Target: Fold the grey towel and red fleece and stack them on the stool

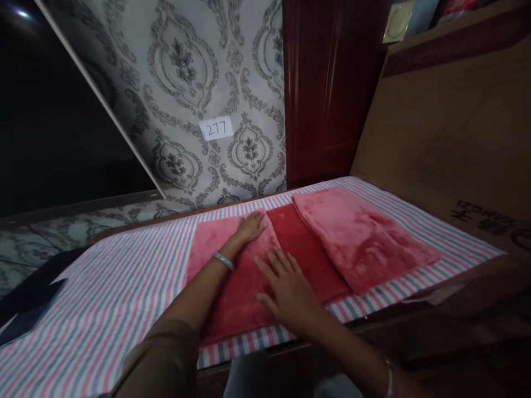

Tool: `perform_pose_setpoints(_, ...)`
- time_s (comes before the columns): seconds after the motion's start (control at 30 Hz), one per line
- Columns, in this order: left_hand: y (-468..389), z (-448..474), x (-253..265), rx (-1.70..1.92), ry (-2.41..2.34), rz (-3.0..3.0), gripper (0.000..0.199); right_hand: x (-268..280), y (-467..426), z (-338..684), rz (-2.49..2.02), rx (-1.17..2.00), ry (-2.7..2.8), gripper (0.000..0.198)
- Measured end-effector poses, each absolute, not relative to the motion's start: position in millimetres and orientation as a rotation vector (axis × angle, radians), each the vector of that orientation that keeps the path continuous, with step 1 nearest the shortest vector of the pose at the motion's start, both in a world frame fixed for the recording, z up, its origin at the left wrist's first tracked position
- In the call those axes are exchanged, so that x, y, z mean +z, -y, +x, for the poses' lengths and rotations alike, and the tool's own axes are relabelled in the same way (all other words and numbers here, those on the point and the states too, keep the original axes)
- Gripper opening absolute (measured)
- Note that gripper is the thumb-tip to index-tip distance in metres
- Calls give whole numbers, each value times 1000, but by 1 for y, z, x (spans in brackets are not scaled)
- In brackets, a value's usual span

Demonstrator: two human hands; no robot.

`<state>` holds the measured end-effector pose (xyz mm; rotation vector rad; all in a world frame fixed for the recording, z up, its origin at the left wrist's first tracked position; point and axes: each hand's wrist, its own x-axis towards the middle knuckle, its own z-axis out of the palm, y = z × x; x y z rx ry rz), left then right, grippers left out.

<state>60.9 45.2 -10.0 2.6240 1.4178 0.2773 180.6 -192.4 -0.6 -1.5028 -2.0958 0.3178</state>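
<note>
A red and pink plush cloth (pixel 232 298) lies on the striped sheet, its two ends folded in toward the middle. Between the folded flaps a darker red strip (pixel 296 237) shows. My left hand (pixel 250 226) rests flat on the far edge of the left flap, fingers stretched out. Nearer to me, my right hand (pixel 288 287) is spread over the same flap close to its inner edge, slightly blurred. Neither hand grips anything. The right flap (pixel 360 232) lies apart from both hands, its pile brushed light and dark.
A striped pink, grey and white sheet (pixel 124 282) covers the table. A large cardboard box (pixel 448 138) stands at the right. At the left is a dark screen (pixel 62 121). Behind are patterned wallpaper with a paper label (pixel 216 128) reading 277 and a dark red door panel (pixel 323 88).
</note>
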Motion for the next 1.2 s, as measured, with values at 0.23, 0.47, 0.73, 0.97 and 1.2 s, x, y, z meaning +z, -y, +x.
perform_pose_setpoints(0.23, -42, 61, -26, 241, -1478, 2659, 58, -46, 193, 185, -1586, 396, 2197, 71)
perform_pose_setpoints(0.47, -43, 61, -25, 227, -1512, 2657, 58, -53, 195, 184, -1552, 371, 2151, 68)
perform_pose_setpoints(0.73, -42, 63, -23, 211, -1549, 2684, 58, -44, 195, 210, -1353, 322, 1992, 48)
perform_pose_setpoints(0.97, -37, 67, -7, 287, -1556, 2608, 54, -49, 193, 295, -1587, -216, 1659, 56)
perform_pose_setpoints(1.2, -57, 124, 16, 763, -1346, 2227, 27, -87, 197, 305, -1732, -326, 1655, 58)
